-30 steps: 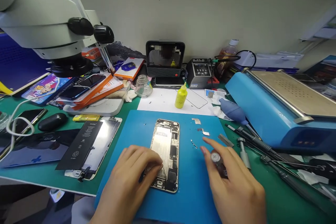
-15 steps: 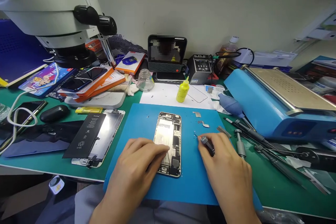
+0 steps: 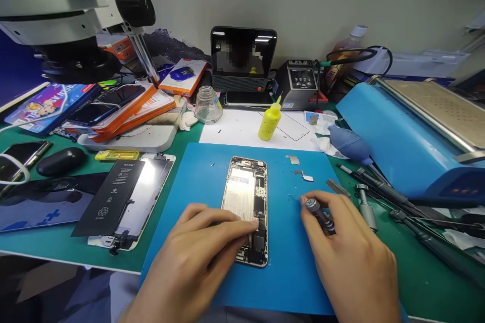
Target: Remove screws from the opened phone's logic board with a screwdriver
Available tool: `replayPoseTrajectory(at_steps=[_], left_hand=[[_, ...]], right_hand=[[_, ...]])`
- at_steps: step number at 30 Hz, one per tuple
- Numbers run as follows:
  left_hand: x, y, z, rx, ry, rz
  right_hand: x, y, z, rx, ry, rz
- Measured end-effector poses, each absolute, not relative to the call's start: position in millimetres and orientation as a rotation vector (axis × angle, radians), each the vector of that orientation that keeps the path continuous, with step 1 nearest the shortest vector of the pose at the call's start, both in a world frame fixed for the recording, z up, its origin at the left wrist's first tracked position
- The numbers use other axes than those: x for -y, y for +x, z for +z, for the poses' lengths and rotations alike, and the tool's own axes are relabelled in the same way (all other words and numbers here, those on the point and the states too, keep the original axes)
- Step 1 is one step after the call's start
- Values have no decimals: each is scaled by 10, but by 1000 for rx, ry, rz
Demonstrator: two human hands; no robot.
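An opened phone body lies face up on a blue work mat, its circuit boards exposed. My left hand rests on the phone's lower part, fingers pressed down on it. My right hand is closed round a small screwdriver, its tip down on the mat just right of the phone. Small metal plates and tiny screws lie on the mat beyond the screwdriver.
A black battery lies on a detached screen at left. A yellow bottle, glass jar, microscope, soldering station and blue machine ring the mat. Tools lie at right.
My right hand closed on the screwdriver and brought its tip down onto the mat beside the phone. The left hand slid a little further onto the phone. The view shifted closer.
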State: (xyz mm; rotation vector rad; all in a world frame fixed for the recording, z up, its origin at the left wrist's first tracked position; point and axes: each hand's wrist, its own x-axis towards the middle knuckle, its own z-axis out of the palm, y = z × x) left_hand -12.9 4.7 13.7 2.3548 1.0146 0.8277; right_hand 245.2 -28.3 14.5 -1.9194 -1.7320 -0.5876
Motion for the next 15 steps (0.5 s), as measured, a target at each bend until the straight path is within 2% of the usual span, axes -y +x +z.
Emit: replayPoseTrajectory(at_steps=[3,7,15], left_hand=[[-17,-115,131,-1005,2357,844],[26,-54,100,-1248,2245,981],[-59,-59,44,-1284,2641,818]], right_hand=[[283,2453,142,1726,-1931,-583],[291,2457,157,1715,-1955,-540],[284,2455,159,1706,-1933,-451]])
